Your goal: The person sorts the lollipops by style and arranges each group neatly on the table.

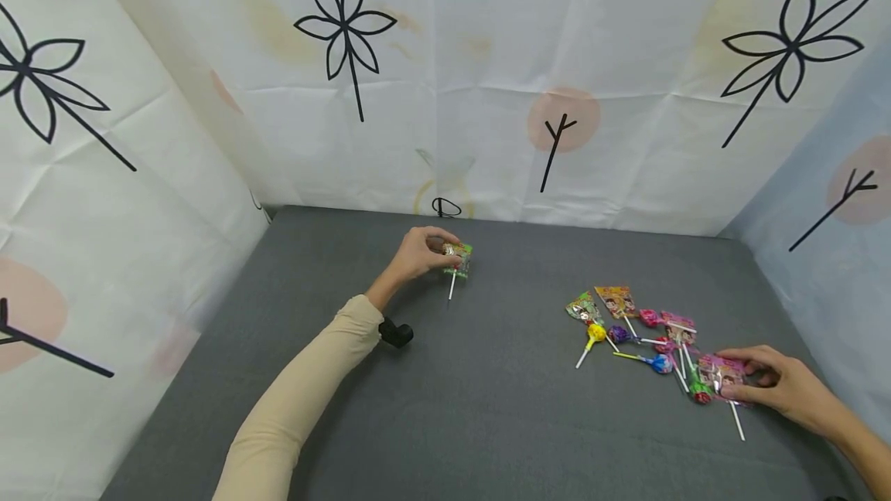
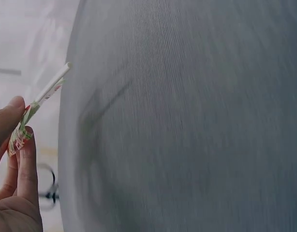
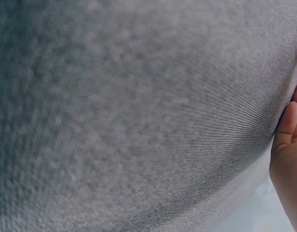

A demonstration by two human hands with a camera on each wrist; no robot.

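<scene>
Near the back of the grey table my left hand pinches a lollipop in a flat green wrapper, its white stick pointing down. The left wrist view shows this green lollipop between thumb and fingertips, above the table surface. At the right, my right hand grips a pink-wrapped lollipop by its wrapper's edge, at the near end of a loose group of lollipops. Beside it lies a green-and-red ball lollipop. In the right wrist view only part of the hand shows; what it holds is hidden.
Left of my right hand lie a blue lollipop, a yellow one, a purple one, an orange-wrapped one and several others. White patterned cloth walls the table's back and sides.
</scene>
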